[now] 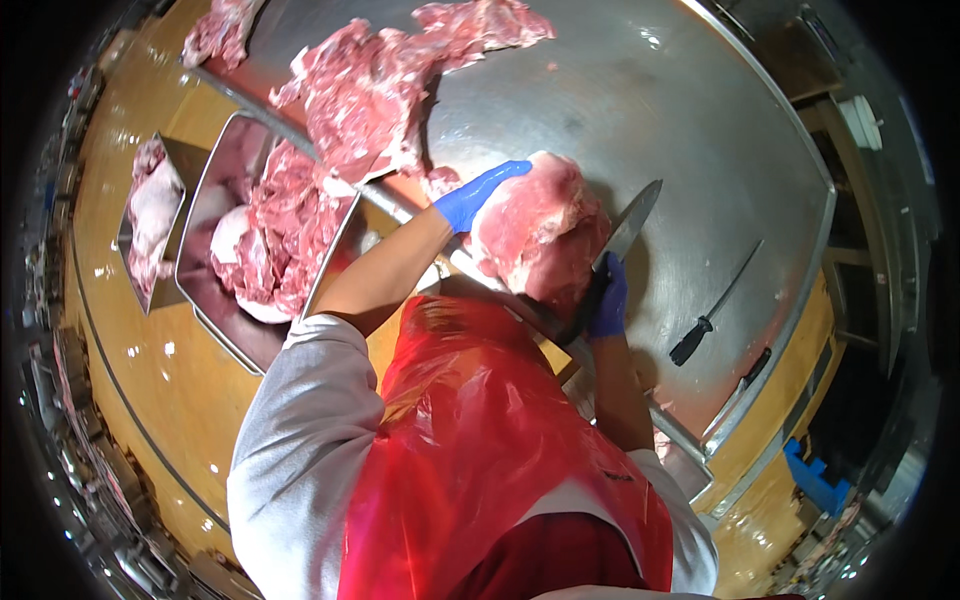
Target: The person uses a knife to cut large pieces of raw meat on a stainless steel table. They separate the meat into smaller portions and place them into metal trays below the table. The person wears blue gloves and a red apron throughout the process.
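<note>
A large, rounded chunk of raw meat (540, 225) is at the near edge of the steel table, right in front of me. My left hand (482, 196), in a blue glove, grips its far left side with the fingers laid along the top. In my gloved right hand (608, 300) is a butcher knife (634, 218), held by its dark handle at the meat's right side. Its broad blade points away and to the right, apart from the meat's upper part. Whether the edge touches the meat lower down is hidden by my hand.
On the steel table (720, 140), a sharpening steel (715, 310) lies to the right and another dark-handled tool (755, 368) by the right edge. A big slab of meat (365, 95) spreads at the far left. A metal tub (188, 262) of meat pieces stands left.
</note>
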Demonstrator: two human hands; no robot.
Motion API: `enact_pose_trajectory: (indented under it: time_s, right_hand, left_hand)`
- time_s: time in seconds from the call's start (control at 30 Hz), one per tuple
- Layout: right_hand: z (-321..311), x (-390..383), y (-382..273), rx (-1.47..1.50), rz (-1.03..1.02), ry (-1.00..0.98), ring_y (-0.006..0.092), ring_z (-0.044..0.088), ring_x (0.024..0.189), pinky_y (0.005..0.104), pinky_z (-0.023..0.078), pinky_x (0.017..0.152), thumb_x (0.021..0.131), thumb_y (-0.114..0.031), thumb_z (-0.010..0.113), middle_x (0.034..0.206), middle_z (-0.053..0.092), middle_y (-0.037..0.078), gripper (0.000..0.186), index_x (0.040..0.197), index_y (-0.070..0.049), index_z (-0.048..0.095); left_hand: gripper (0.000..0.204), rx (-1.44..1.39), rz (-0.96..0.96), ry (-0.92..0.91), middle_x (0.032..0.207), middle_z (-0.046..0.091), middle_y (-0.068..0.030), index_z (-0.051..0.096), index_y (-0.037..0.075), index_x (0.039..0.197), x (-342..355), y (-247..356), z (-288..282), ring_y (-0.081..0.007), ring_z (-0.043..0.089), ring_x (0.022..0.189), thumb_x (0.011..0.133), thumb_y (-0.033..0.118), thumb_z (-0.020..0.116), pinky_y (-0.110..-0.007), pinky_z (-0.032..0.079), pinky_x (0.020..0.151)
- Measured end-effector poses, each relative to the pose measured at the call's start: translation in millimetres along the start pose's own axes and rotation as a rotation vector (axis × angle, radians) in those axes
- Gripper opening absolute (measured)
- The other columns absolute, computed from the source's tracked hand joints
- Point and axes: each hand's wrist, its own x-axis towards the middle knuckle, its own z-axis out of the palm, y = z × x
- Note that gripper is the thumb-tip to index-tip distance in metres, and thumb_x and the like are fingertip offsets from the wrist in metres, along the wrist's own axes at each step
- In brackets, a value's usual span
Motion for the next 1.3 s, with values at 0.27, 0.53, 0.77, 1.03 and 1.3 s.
enact_pose_trajectory:
  time_s: [0.27, 0.53, 0.77, 1.03, 1.3]
  right_hand:
    - [160.4, 27.0, -12.9, -0.393, -0.189, -0.389, 0.0181, 0.061, 0.098, 0.0331, 0.051, 0.085, 0.094, -0.028, 0.060, 0.109, 0.062, 0.007, 0.040, 0.128, -0.009, 0.053]
    - [374.7, 21.7, 128.4, -0.847, -0.477, -0.950, 0.0120, 0.061, 0.087, 0.0274, 0.050, 0.078, 0.096, -0.023, 0.062, 0.093, 0.063, 0.005, 0.026, 0.114, -0.003, 0.059]
    - [386.3, 32.5, 243.2, -0.906, -0.107, -1.117, 0.0138, 0.060, 0.099, 0.0300, 0.051, 0.086, 0.100, -0.019, 0.057, 0.110, 0.060, 0.007, 0.027, 0.120, -0.001, 0.057]
    - [337.2, 43.4, 309.1, -0.942, -0.359, -1.089, 0.0178, 0.057, 0.112, 0.0308, 0.048, 0.096, 0.101, -0.023, 0.055, 0.122, 0.057, 0.011, 0.038, 0.132, 0.000, 0.053]
    - [210.3, 51.6, 139.9, -1.815, -0.704, -0.684, 0.0347, 0.057, 0.120, 0.0403, 0.047, 0.099, 0.090, -0.016, 0.064, 0.131, 0.057, 0.017, 0.038, 0.126, -0.002, 0.060]
  left_hand:
    - [0.045, -0.471, 0.053, 0.129, 0.127, 0.062, -0.0124, 0.053, -0.001, 0.133, -36.3, 23.8, -89.8, -0.0210, 0.058, 0.117, 0.103, 0.032, 0.046, -0.036, 0.043, 0.107]
    - [0.062, -0.418, 0.364, 0.621, 0.132, 0.060, -0.0162, 0.048, 0.003, 0.142, -287.6, 68.9, -245.4, -0.0290, 0.062, 0.115, 0.099, 0.048, 0.049, -0.042, 0.050, 0.102]
    - [0.034, 0.326, -0.585, 1.216, 0.099, 0.065, -0.0019, 0.067, 0.013, 0.120, -613.9, -110.9, -307.3, -0.0170, 0.056, 0.081, 0.092, 0.032, 0.061, -0.032, 0.049, 0.073]
    - [0.033, -0.498, -0.131, 0.475, 0.110, 0.066, -0.0030, 0.059, 0.006, 0.129, -344.0, -0.9, -132.5, -0.0133, 0.060, 0.094, 0.101, 0.023, 0.059, -0.026, 0.049, 0.077]
    - [0.022, -0.014, -0.267, 0.816, 0.058, 0.057, 0.0004, 0.058, 0.011, 0.078, -342.1, -35.0, -165.8, -0.0090, 0.053, 0.050, 0.094, 0.018, 0.071, -0.024, 0.039, 0.049]
